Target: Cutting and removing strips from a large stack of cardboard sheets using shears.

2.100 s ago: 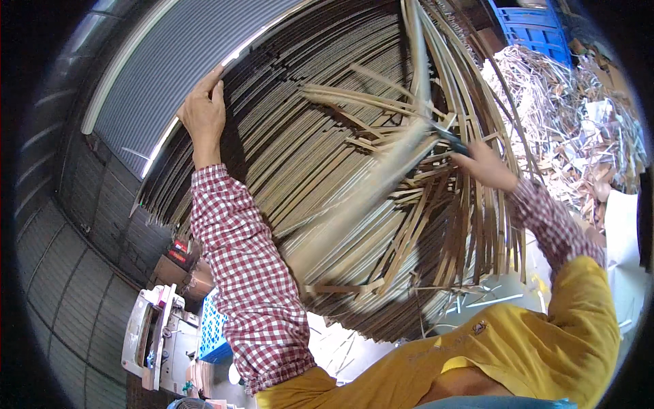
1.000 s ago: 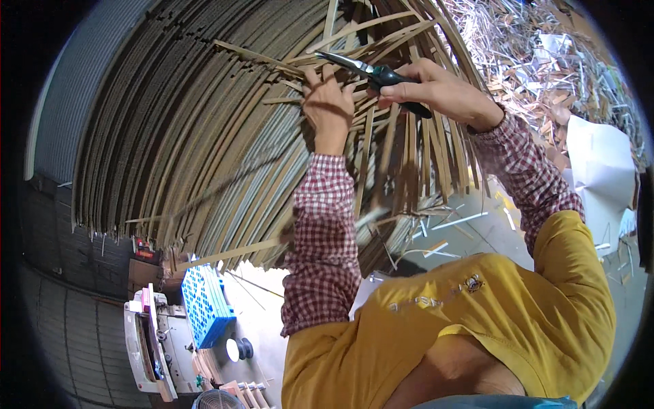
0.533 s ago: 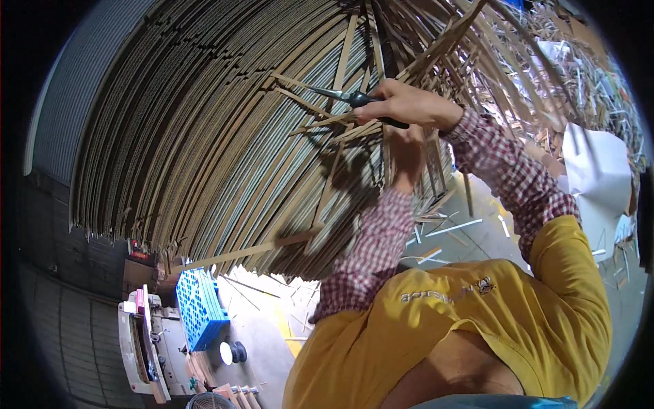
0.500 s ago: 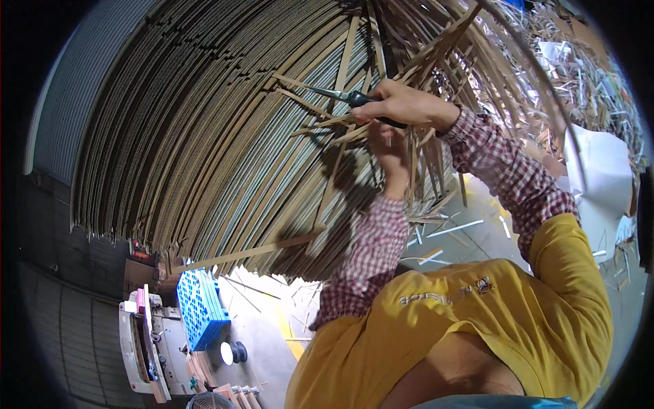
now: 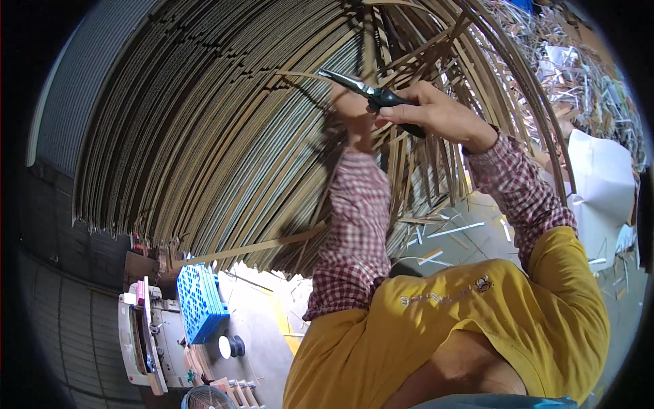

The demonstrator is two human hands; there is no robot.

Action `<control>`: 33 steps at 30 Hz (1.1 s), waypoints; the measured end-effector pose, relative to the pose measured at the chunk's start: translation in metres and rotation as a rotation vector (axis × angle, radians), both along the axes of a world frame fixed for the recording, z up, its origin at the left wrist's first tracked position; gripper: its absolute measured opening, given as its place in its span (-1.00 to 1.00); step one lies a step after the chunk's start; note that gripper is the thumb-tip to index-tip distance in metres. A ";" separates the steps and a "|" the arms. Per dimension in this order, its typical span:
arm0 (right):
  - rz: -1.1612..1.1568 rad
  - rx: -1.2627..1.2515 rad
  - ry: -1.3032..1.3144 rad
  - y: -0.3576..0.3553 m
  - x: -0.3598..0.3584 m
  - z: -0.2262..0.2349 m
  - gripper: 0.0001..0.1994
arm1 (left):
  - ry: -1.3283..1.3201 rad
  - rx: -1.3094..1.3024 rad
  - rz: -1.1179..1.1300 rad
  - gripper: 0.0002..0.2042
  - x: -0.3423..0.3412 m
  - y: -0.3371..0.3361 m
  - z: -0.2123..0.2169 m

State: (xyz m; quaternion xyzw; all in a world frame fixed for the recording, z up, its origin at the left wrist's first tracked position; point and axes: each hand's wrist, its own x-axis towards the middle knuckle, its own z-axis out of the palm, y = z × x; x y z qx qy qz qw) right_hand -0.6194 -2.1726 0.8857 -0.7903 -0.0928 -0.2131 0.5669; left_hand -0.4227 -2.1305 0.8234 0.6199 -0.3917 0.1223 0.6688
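Note:
My right hand (image 5: 436,116) is shut on the dark handles of long-nosed pliers (image 5: 361,87), whose jaws point left at the ends of thin cardboard strips. My left hand (image 5: 347,116) is raised just below the jaws against those strips; it is motion-blurred, so its grip cannot be made out. Both arms wear red-checked sleeves under a yellow top. A large curved stack of brown cardboard strips (image 5: 204,136) fills the view ahead, and loose strips (image 5: 422,54) jut out around the hands.
One long strip (image 5: 252,249) sticks out of the stack's lower edge. Below left stand a blue plastic crate (image 5: 201,303), a white machine (image 5: 139,334) and a fan (image 5: 204,399). Shredded scraps (image 5: 586,75) and a white sheet (image 5: 599,184) lie at the right.
My left hand came from the stack's far left edge to the strips beside the pliers and has risen closer to the jaws. My right hand carried the pliers left.

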 end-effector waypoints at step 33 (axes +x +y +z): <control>-0.407 -0.093 0.405 -0.040 -0.025 -0.196 -0.67 | -0.136 -0.082 0.000 -0.74 -0.083 0.180 -0.057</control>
